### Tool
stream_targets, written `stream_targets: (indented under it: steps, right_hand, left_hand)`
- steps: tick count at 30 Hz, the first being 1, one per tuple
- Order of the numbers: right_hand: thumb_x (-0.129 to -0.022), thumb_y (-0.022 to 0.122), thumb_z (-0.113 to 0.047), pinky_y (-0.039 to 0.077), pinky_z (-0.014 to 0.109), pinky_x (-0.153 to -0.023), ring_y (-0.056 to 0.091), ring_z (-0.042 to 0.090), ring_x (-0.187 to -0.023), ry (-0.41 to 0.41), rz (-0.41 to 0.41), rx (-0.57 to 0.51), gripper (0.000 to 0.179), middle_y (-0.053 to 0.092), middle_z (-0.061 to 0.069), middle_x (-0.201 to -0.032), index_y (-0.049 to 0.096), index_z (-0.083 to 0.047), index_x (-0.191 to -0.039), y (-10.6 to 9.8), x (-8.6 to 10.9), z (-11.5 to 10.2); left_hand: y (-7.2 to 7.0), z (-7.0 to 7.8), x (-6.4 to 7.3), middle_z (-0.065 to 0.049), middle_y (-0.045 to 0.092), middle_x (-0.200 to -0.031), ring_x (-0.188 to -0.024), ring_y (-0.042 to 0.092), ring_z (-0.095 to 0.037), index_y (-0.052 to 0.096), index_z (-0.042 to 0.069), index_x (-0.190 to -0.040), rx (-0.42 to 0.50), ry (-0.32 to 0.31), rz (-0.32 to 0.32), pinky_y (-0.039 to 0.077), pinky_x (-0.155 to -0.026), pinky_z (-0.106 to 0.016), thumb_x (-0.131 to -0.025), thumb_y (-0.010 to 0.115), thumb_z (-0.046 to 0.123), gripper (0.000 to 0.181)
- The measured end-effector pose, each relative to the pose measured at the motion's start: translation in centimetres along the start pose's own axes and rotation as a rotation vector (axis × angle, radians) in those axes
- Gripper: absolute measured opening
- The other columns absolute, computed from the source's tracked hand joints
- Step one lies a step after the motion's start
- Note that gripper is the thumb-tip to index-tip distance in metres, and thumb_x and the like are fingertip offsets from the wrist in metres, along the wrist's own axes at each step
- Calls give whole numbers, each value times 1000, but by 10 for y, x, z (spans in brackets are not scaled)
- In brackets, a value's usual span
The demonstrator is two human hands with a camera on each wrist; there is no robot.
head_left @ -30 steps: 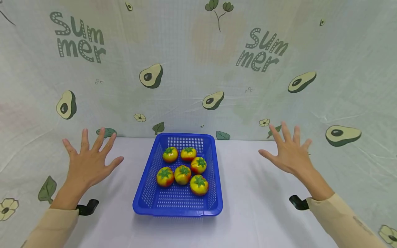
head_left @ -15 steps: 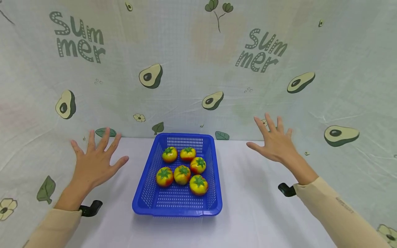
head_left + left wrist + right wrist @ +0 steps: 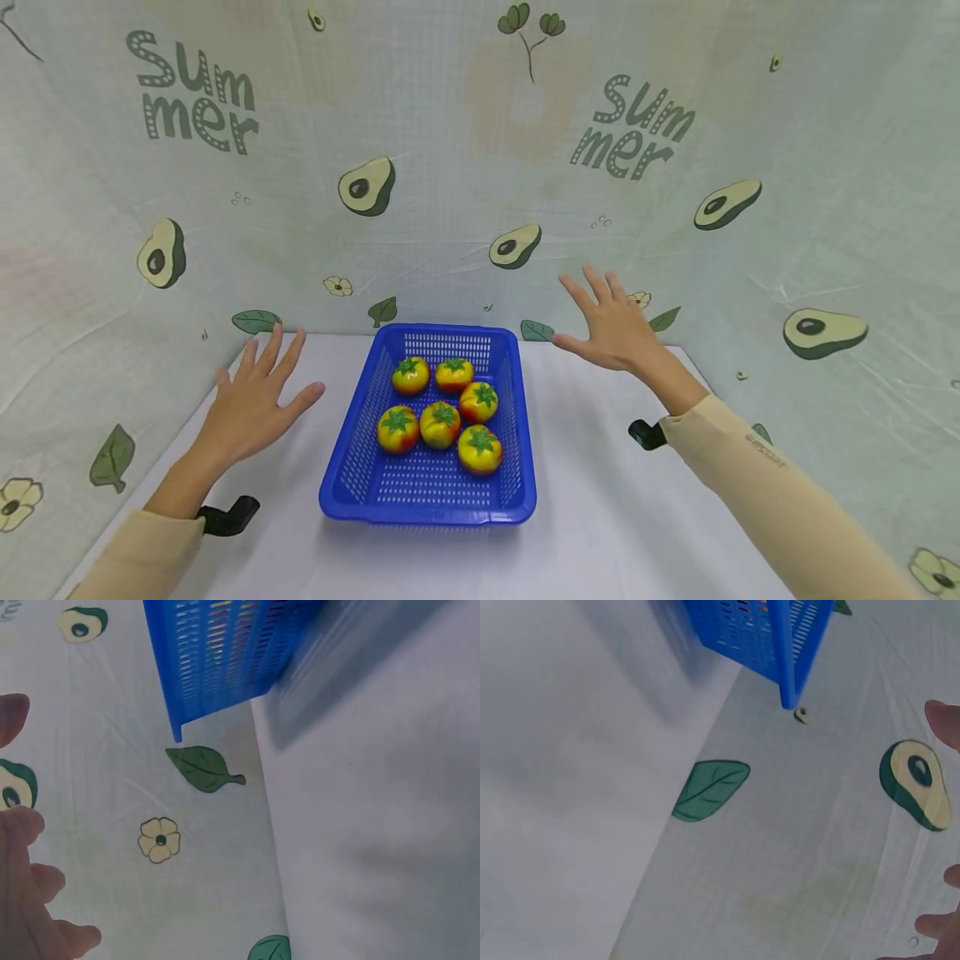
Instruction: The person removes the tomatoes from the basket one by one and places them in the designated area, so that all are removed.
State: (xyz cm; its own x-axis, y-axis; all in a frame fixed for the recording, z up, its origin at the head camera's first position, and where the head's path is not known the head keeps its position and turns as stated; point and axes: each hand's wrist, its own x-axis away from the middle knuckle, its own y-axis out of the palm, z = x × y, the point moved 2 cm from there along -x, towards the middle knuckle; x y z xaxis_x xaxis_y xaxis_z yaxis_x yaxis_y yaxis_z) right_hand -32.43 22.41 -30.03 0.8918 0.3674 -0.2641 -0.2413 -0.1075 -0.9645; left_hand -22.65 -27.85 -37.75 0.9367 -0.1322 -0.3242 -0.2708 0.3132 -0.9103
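A blue plastic basket [image 3: 429, 513] with perforated walls stands in the middle of the white table in the head view. Inside lie several round yellow-red fruits with green leafy tops [image 3: 480, 450], tomato-like in shape. To the basket's left my left hand [image 3: 243, 412] hovers with fingers spread, touching nothing. My right hand [image 3: 617, 333] is held up beyond the basket's right side, fingers also spread and holding nothing. Each wrist view catches fingertips at its outer edge and part of the basket wall [image 3: 225, 667] at the top; the fruits are mostly hidden there.
Behind the table [image 3: 600, 517] hangs a pale cloth [image 3: 450, 100] printed with avocados, leaves, flowers and lettering. It also runs down both sides. A black strap mount [image 3: 231, 517] sits at the left wrist, another black mount [image 3: 647, 434] at the right.
My right hand has moved left and slightly up, closer to the basket. My left hand has drifted a little to the right. The basket and fruits stay where they were.
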Motion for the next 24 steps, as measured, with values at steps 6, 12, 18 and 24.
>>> stream_targets:
  steps: [6,12,18,24]
  right_hand:
    - [-95,71,-58,42,80,-106,23,54,-156,-61,5,-50,98,11,20,-177,20,-22,-171,1,-17,-13]
    - [-95,72,-55,42,78,-108,23,53,-157,-83,-27,-139,98,12,18,-177,18,-25,-171,2,-33,-27]
    - [-95,72,-54,43,76,-109,27,50,-156,-97,-49,-221,97,16,18,-176,18,-28,-171,4,-47,-46]
    - [-96,72,-53,40,73,-114,31,48,-155,-113,-84,-294,95,18,16,-176,20,-29,-171,9,-58,-64]
  left_hand:
    - [6,4,4,-26,0,-176,-155,6,-64,7,17,-172,173,-44,-77,14,-105,-93,-105,56,56,91]
    - [14,9,9,-29,1,-175,-156,11,-61,7,15,-172,329,-63,-128,21,-106,-91,-106,59,50,91]
    - [23,13,14,-26,7,-176,-154,21,-60,7,19,-172,436,-96,-175,32,-105,-85,-107,57,51,88]
    - [33,18,20,-22,12,-177,-151,35,-56,10,26,-172,553,-110,-190,43,-102,-78,-107,58,50,85]
